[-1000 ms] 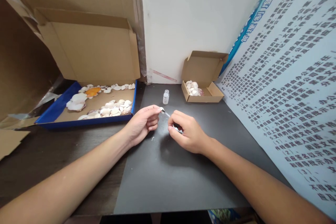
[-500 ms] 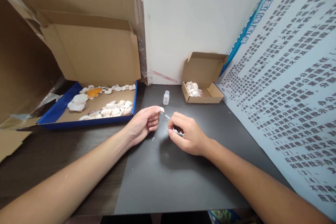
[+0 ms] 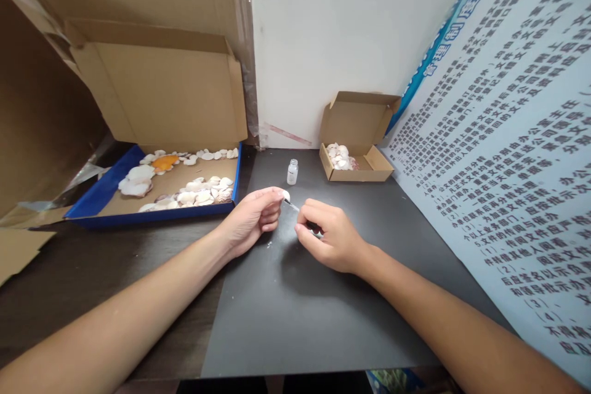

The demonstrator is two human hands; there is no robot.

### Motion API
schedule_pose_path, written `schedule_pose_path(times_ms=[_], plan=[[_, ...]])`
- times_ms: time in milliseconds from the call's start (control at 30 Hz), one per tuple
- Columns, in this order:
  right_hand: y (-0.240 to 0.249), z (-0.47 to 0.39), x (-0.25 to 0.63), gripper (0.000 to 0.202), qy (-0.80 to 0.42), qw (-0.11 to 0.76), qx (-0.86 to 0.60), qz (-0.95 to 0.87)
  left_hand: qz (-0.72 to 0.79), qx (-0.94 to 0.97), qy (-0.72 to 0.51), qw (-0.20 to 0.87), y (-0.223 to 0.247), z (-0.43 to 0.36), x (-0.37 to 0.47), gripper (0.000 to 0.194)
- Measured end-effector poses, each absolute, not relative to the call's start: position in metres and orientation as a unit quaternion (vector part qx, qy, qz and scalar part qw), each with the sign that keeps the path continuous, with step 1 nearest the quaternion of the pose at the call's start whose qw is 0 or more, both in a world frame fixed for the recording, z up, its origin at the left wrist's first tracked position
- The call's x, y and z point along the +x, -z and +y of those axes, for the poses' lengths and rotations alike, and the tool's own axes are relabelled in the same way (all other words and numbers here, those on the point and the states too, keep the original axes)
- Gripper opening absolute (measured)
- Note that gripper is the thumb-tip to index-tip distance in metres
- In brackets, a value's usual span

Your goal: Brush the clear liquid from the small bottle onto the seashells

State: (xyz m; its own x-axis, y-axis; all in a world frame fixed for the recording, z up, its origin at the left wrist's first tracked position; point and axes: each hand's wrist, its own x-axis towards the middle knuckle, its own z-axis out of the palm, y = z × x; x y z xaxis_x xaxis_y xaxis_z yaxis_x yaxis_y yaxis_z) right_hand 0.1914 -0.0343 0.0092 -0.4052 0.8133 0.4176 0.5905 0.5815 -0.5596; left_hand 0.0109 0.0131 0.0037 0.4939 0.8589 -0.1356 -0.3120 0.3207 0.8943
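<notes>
Between the thumb and fingertips of my left hand (image 3: 253,219) is a small white shell (image 3: 285,195). My right hand (image 3: 330,235) is closed around the dark handle of a small brush (image 3: 290,204), whose dark tip meets the shell. Behind both hands an uncapped small glass bottle (image 3: 292,172) with a label stands upright on the dark grey mat (image 3: 295,320).
To the left, a blue-edged cardboard box (image 3: 152,218) holds rows of white shells and an orange one. At the back right a smaller open box (image 3: 364,176) contains more shells. A printed poster (image 3: 508,154) leans along the right side.
The shell in my left hand is tilted slightly differently, showing more of its white face. My right hand and the brush have shifted very slightly.
</notes>
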Motion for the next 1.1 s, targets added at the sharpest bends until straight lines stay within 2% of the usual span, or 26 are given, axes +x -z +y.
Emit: schedule_pose_path(times_ms=[133, 333, 667, 1100], plan=[[-0.007, -0.032, 0.192, 0.020, -0.152, 0.311, -0.490, -0.800, 0.319, 0.440, -0.385, 0.746, -0.004, 0.013, 0.010, 0.024], [-0.010, -0.035, 0.193, 0.020, -0.173, 0.374, -0.410, -0.814, 0.322, 0.442, -0.377, 0.747, -0.002, 0.013, 0.009, 0.022], [-0.007, -0.031, 0.192, 0.021, -0.188, 0.348, -0.421, -0.816, 0.330, 0.420, -0.379, 0.756, 0.000, 0.010, 0.015, 0.021], [0.012, -0.006, 0.184, 0.030, -0.161, 0.387, -0.411, -0.809, 0.318, 0.373, -0.376, 0.786, 0.001, 0.019, 0.017, 0.024]])
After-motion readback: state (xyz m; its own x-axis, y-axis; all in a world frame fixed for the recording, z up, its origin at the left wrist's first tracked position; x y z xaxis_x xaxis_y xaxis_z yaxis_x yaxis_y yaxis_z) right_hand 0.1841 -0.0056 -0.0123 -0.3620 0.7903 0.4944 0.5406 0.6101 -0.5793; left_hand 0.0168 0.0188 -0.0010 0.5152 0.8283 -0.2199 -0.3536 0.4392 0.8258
